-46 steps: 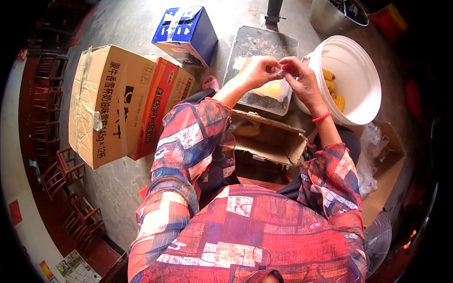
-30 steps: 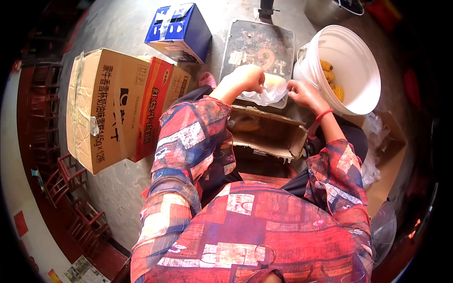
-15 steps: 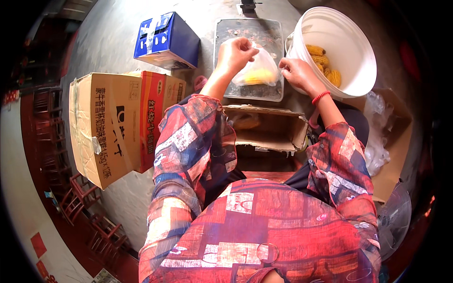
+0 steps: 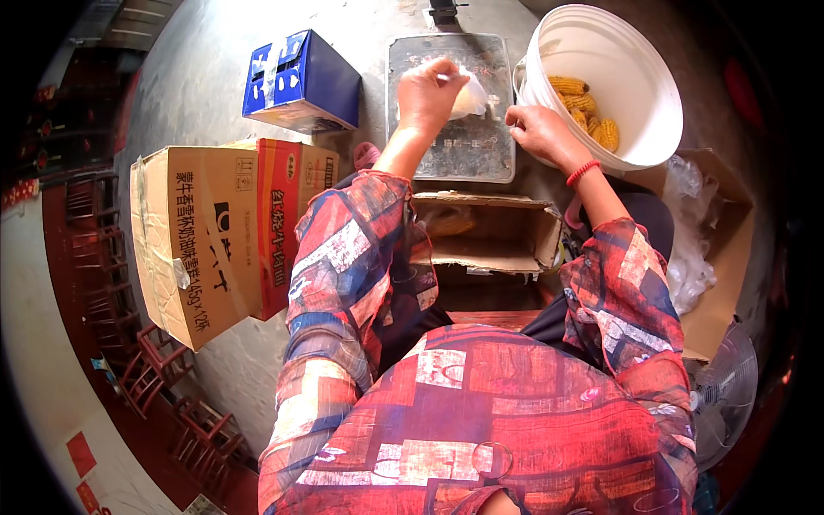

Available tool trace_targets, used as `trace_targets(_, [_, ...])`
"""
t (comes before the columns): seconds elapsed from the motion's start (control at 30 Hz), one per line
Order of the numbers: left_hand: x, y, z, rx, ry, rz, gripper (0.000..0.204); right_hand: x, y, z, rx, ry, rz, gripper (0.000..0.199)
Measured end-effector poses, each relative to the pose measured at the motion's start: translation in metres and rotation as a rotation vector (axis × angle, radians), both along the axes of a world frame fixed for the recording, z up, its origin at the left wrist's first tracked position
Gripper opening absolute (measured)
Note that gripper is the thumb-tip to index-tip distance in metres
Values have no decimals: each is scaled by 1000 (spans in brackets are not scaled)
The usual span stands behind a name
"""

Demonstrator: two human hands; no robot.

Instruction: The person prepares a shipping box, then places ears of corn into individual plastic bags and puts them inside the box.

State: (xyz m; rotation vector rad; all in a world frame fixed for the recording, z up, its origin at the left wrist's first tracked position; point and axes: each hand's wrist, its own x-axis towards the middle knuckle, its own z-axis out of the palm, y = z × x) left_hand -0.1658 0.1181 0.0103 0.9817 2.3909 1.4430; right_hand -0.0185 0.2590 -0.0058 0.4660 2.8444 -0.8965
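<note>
My left hand (image 4: 427,96) is closed in a pinch on a clear plastic bag (image 4: 469,99) above the far part of a dark, flat scale platform (image 4: 455,154). The bag's contents are mostly hidden behind the hand. A red-banded wrist leads to my right hand (image 4: 541,136), beside the platform's right edge and the white bucket. Its fingers are curled together, and what they hold, if anything, is hidden. Several yellow corn cobs (image 4: 587,112) lie inside the white bucket (image 4: 635,60), which is tilted toward me.
An open cardboard box (image 4: 489,245) stands between my knees. To the left are a blue box (image 4: 322,90) and a large brown carton (image 4: 202,249). Plastic bags (image 4: 687,240) fill a carton at right, near a fan (image 4: 725,395). Wooden chairs (image 4: 163,369) stand far left.
The plastic bag has moved from the middle of the platform to its far part, and the yellow inside it barely shows. My left hand has risen slightly; my right hand has barely moved.
</note>
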Motion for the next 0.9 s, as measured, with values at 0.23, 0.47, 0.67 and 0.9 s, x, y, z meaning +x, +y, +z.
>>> trace_targets(0.23, [24,-21,-12,-283,133,-448,17,0,-1,-2,13,-62,17,17])
trace_targets(0.47, [65,-46,-37,-737,232,-807,16,2,-8,-5,48,-27,101,18])
trace_targets(0.67, [53,-46,-43,-566,203,-699,18,2,-7,-8,19,-21,104,18])
trace_targets(0.9, [39,-40,-22,-590,146,-589,23,-1,-7,6,-10,-135,74,20])
